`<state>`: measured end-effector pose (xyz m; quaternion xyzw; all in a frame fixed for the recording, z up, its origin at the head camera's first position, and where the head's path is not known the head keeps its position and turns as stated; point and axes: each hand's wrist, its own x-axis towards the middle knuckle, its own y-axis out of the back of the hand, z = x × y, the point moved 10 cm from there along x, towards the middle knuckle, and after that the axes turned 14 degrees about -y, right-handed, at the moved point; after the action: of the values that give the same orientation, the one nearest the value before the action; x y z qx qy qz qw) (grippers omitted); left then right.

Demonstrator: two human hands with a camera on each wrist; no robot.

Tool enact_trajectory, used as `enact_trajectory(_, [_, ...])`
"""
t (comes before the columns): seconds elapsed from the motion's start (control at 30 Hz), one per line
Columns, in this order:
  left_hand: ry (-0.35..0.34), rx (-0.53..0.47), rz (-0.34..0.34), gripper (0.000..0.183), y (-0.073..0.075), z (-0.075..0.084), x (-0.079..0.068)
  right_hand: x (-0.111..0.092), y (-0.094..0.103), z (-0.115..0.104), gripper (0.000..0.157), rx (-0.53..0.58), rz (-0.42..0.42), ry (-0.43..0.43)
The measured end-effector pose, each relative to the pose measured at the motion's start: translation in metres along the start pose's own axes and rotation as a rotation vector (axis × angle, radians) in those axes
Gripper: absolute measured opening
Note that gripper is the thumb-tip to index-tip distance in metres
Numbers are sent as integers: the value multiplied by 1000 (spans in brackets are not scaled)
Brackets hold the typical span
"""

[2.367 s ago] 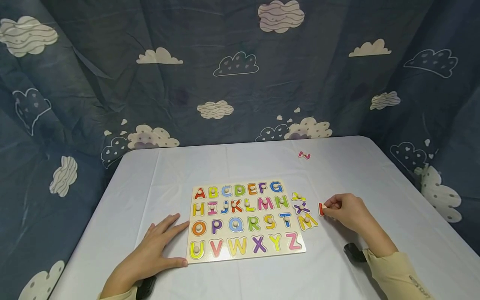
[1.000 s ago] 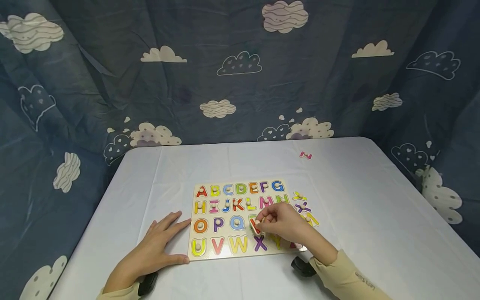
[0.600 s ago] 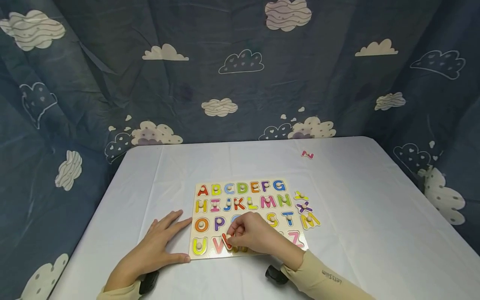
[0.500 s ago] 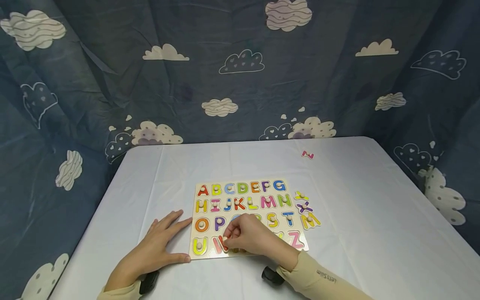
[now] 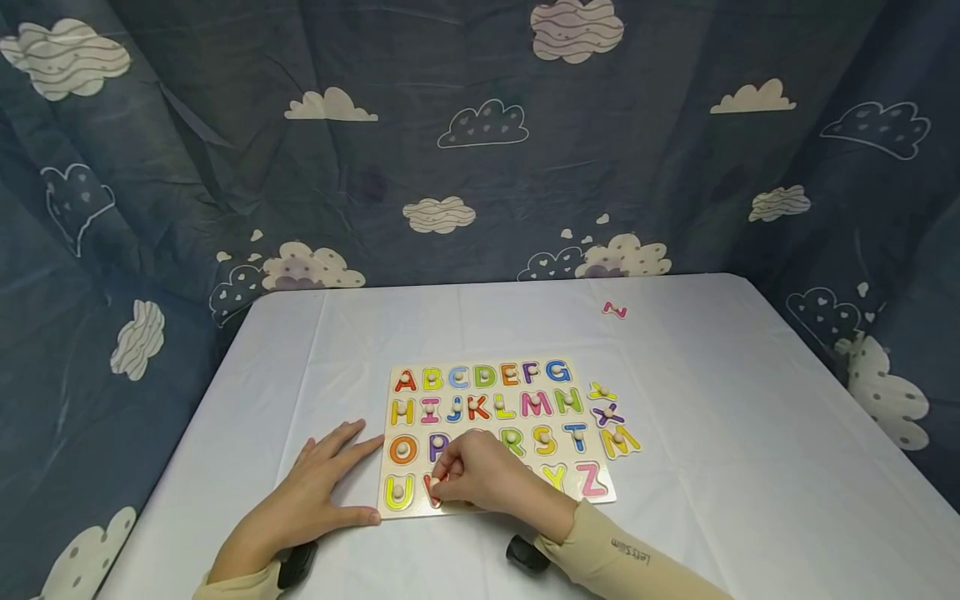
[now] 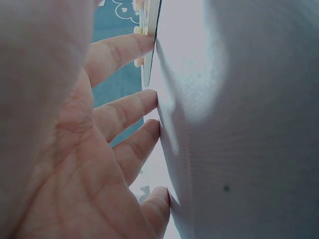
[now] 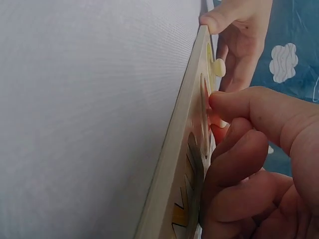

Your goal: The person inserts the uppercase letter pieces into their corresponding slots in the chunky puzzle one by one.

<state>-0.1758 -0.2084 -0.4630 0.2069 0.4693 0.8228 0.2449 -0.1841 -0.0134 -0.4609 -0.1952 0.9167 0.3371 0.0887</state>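
A wooden alphabet puzzle board (image 5: 405, 514) lies on the white-covered table, with knobbed letters in its upper rows. My right hand (image 5: 487, 475) pinches the knob of a red letter V piece (image 5: 431, 490) between thumb and fingers, over the V spot in the bottom row. In the right wrist view, the V piece (image 7: 204, 112) is against or just above the board's face; whether it is seated I cannot tell. My left hand (image 5: 311, 492) rests with spread fingers at the board's left edge, thumb at the near corner. The right hand hides the W and X spots.
Right of the board lie a yellow Y piece (image 5: 602, 391), a purple X piece (image 5: 608, 414) and a yellow W piece (image 5: 619, 442). A pink Z piece (image 5: 614, 310) lies near the table's far edge. The Y and Z spots (image 5: 591, 480) show no knobs.
My right hand has carried the red V piece leftward from the table right of the board, across the letters, to the V spot. My left hand has stayed at the board's edge.
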Motion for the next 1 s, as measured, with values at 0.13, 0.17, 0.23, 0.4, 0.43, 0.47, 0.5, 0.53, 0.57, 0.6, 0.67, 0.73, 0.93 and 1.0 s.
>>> enact_trajectory(0.13, [6, -2, -2, 100, 0, 0, 0, 0, 1, -1, 17, -30, 23, -9])
enact_trajectory(0.17, [7, -2, -3, 100, 0, 0, 0, -1, 1, -1, 17, -38, 28, -12])
enact_trajectory(0.23, [7, -1, -3, 100, 0, 0, 0, -2, 1, -2, 18, -53, 33, -20])
enact_trajectory(0.4, [0, 13, 4, 99, 0, 0, -1, -7, 6, -4, 17, -59, 27, -17])
enact_trajectory(0.43, [-2, 16, 6, 99, 0, 1, -1, -8, 9, -4, 17, -55, 29, -15])
enact_trajectory(0.47, [-3, 19, 9, 99, 0, 1, -1, -9, 12, -3, 16, -50, 30, -13])
enact_trajectory(0.5, [-4, 21, 10, 99, 0, 1, -1, -10, 15, -1, 15, -44, 31, -14])
enact_trajectory(0.53, [-4, 19, 12, 99, 0, 1, -1, -11, 18, 0, 14, -40, 34, -13])
enact_trajectory(0.57, [-3, 16, 13, 99, 0, 1, -1, -12, 22, 3, 13, -39, 39, -15])
enact_trajectory(0.6, [-3, 15, 13, 99, 0, 1, 0, -12, 27, 6, 12, -31, 44, -20])
enact_trajectory(0.67, [-1, 9, 14, 100, 0, 1, 0, -13, 38, 13, 11, -19, 57, -39])
enact_trajectory(0.73, [0, 7, 15, 100, 0, 1, 0, -15, 50, 21, 10, -10, 82, -63])
enact_trajectory(0.93, [6, 8, 10, 99, 0, 1, 0, -22, 90, 50, 11, 7, 187, -160])
enact_trajectory(1.0, [11, 6, 4, 99, -1, 1, 0, -26, 102, 60, 12, 7, 223, -188])
